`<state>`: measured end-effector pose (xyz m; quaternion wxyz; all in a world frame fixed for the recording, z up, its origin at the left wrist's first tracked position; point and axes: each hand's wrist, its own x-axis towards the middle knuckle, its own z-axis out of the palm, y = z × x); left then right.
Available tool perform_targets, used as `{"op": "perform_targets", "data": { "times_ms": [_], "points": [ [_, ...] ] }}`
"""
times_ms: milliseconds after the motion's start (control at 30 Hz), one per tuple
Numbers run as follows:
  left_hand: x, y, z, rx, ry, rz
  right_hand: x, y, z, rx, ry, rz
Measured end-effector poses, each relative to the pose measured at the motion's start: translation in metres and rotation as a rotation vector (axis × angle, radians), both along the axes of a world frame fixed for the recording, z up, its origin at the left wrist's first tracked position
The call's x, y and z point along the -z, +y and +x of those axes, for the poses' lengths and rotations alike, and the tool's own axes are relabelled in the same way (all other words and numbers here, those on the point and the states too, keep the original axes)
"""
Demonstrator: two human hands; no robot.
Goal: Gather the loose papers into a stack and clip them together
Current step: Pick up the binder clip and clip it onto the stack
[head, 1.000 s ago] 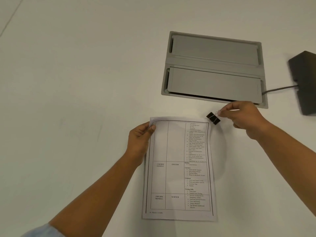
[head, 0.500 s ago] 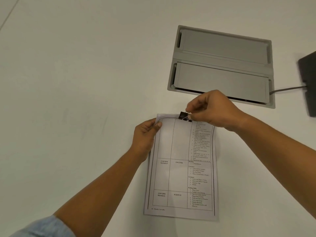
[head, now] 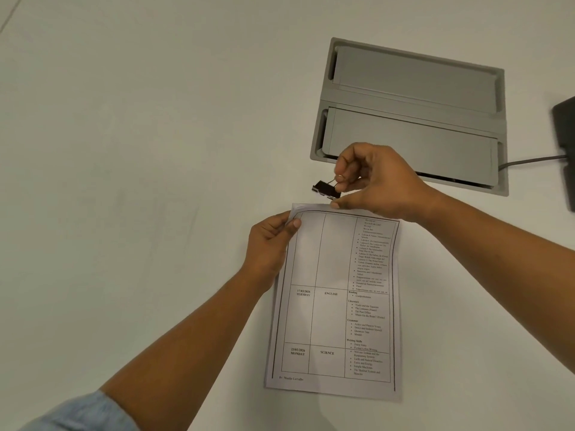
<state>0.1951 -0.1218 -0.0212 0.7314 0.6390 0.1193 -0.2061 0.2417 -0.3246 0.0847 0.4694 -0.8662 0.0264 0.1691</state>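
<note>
A stack of printed papers (head: 336, 306) with a timetable grid lies on the white table, its long side running away from me. My left hand (head: 270, 244) pinches the stack's top left corner, thumb on top. My right hand (head: 376, 181) holds a small black binder clip (head: 325, 188) by its wire handles, just above the top edge of the stack. The clip hangs a little clear of the paper, its jaw pointing left. My right thumb tip touches the paper's top edge.
A grey cable box (head: 410, 116) with two flaps is set into the table beyond the papers. A dark object (head: 566, 144) with a cable (head: 529, 160) sits at the right edge. The white table (head: 140, 150) stretches to the left.
My right hand brought the clip from the right over to the stack's top edge, then lifted it slightly above that edge. My left hand kept its pinch on the corner.
</note>
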Motion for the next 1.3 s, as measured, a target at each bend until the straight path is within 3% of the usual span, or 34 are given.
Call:
{"op": "perform_targets", "data": {
  "times_ms": [333,733,1067,1300],
  "points": [
    [0.002,-0.001,0.001,-0.007,0.001,0.009,0.001,-0.004,-0.003,-0.057,0.098,-0.089],
    [0.001,-0.001,0.001,0.003,-0.002,0.013,-0.009,-0.004,0.000,-0.152,-0.110,-0.269],
    [0.005,0.000,0.002,0.000,-0.008,-0.004,-0.011,0.002,0.016,-0.378,-0.141,-0.495],
    [0.004,-0.002,0.001,0.007,-0.026,0.025,-0.001,0.015,0.028,-0.522,-0.058,-0.602]
  ]
}}
